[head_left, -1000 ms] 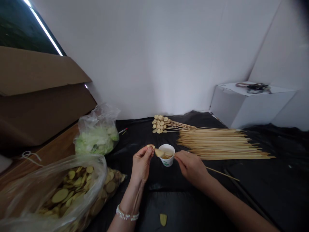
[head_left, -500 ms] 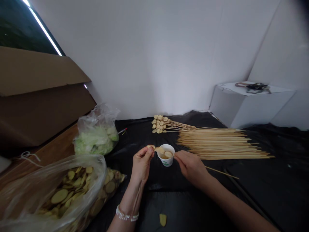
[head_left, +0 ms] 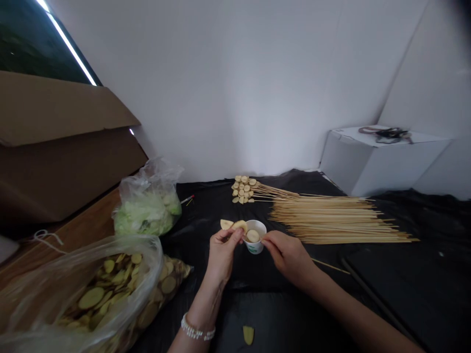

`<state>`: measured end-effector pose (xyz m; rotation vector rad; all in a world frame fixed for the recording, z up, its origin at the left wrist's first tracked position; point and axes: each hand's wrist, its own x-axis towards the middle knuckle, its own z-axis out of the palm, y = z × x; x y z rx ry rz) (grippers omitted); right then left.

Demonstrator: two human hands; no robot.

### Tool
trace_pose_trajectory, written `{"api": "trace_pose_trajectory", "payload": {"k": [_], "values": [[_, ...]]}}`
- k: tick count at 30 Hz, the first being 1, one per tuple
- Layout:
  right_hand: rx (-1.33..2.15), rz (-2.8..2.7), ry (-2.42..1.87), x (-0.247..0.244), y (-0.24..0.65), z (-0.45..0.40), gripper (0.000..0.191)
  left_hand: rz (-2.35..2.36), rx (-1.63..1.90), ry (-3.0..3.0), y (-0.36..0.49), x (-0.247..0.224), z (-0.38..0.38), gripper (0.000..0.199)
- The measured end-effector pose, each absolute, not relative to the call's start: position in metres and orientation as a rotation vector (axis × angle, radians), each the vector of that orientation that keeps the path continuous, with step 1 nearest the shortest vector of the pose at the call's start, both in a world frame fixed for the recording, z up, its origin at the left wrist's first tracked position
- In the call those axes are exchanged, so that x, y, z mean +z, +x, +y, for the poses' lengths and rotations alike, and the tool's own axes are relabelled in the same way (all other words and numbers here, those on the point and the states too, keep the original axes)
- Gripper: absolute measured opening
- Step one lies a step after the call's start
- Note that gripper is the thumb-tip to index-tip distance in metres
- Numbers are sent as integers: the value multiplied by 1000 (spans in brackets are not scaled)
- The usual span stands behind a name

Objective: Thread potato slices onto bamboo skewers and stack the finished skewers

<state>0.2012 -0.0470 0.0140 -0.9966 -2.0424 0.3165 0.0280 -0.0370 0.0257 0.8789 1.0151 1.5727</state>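
Note:
A white paper cup (head_left: 255, 247) stands on the black sheet between my hands, with a pale slice (head_left: 252, 236) inside it. My left hand (head_left: 225, 247) pinches a pale slice (head_left: 240, 225) at the cup's left rim; another slice (head_left: 226, 224) sticks out beyond its fingers. At the cup's right side, my right hand (head_left: 285, 250) is closed round a thin wooden stick (head_left: 331, 266), whose long end trails out behind the hand to the right. The stick's tip is hidden at the cup.
Skewers with slices (head_left: 243, 189) lie by the wall, left of many bare sticks (head_left: 331, 218). Bags of slices (head_left: 110, 289) and of green vegetables (head_left: 145, 211) stand left. A single slice (head_left: 248, 335) lies in front. A white box (head_left: 382, 157) is back right.
My left hand has moved slightly right, and its slices have shifted beside the cup. My right hand and its stick have shifted a little left.

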Motion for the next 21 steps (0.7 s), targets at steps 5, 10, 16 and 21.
{"api": "trace_pose_trajectory", "payload": {"k": [5, 10, 16, 21], "values": [[113, -2095, -1100, 10, 208, -38, 24, 1064, 1704, 788, 19, 25, -30, 24], [-7, -1953, -1165, 4, 227, -17, 25, 1177, 1680, 1044, 18, 16, -27, 34], [12, -1728, -1235, -6, 241, 3, 21, 1364, 1361, 1827, 27, -1, -31, 91], [36, -1786, -1297, -12, 241, 16, 21, 1430, 1282, 1957, 27, -9, -30, 88]]}}
